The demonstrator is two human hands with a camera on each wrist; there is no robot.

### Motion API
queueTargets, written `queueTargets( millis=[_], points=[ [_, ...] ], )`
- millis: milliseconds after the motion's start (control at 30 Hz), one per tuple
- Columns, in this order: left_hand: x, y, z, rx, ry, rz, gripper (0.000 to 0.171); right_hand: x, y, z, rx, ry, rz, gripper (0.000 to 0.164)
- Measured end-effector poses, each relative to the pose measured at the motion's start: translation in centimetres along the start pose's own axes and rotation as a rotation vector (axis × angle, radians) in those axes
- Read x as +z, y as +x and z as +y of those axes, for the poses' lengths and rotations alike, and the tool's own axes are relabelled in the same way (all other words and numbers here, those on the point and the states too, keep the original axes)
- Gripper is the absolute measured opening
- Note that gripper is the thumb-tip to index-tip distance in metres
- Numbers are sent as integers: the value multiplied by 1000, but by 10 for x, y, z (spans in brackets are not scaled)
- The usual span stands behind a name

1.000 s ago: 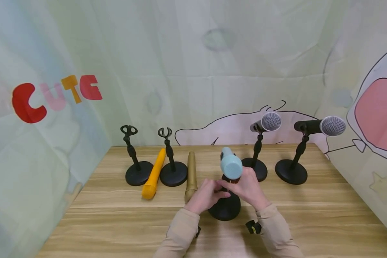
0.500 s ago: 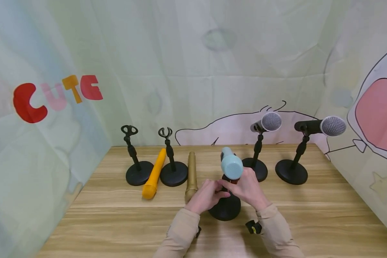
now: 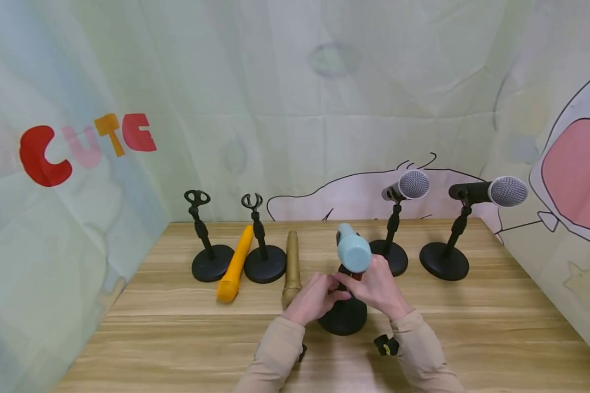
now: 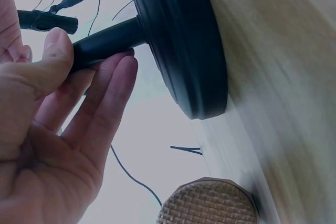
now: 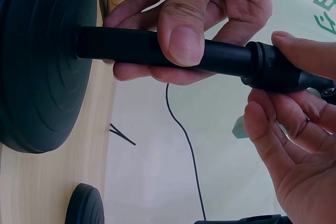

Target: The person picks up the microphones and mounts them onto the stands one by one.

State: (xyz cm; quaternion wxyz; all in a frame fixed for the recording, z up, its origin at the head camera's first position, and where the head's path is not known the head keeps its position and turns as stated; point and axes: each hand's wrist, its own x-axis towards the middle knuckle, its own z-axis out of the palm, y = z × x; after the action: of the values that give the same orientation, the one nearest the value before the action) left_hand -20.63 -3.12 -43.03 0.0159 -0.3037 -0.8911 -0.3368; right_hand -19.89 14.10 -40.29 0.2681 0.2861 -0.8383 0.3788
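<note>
While "CUTE" [image 3: 92, 147] shows on the backdrop [image 3: 295, 131] to the held stand's [image 3: 346, 321] left, the left hand [image 3: 314, 297] pinches its pole [image 5: 121, 45] and the right hand [image 3: 381, 286] grips its collar [image 5: 270, 72]. Five stands and five microphones share the counter [image 3: 177, 349]: atop the held stand, light blue [image 3: 354, 255]; left of it, two stands [image 3: 213, 266], an orange microphone [image 3: 235, 267] and a gold one [image 3: 292, 267]; right of it, two stands bearing silver-headed microphones [image 3: 507, 191].
</note>
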Motion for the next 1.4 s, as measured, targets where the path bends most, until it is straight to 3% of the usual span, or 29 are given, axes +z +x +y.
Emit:
queueTargets(
  millis=[500, 733, 967, 1067, 1233, 1400],
  points=[
    [1, 0, -1, -1, -8, 2, 41, -3, 1, 3, 10, 43, -84, 27],
    [2, 0, -1, -10, -30, -4, 20, -7, 1, 2, 39, 71, -131, 29],
    [2, 0, -2, -13, -42, -7, 15, -8, 1, 6, 68, 154, -204, 27],
    [2, 0, -2, -11, -47, -8, 12, -7, 1, 10, 54, 146, -185, 32],
    [2, 0, -3, -4, -54, -4, 13, -3, 0, 13, 29, 108, -85, 43],
    [1, 0, -2, 17, -40, 0, 12, -2, -1, 12, 28, 126, -54, 33]
  ],
)
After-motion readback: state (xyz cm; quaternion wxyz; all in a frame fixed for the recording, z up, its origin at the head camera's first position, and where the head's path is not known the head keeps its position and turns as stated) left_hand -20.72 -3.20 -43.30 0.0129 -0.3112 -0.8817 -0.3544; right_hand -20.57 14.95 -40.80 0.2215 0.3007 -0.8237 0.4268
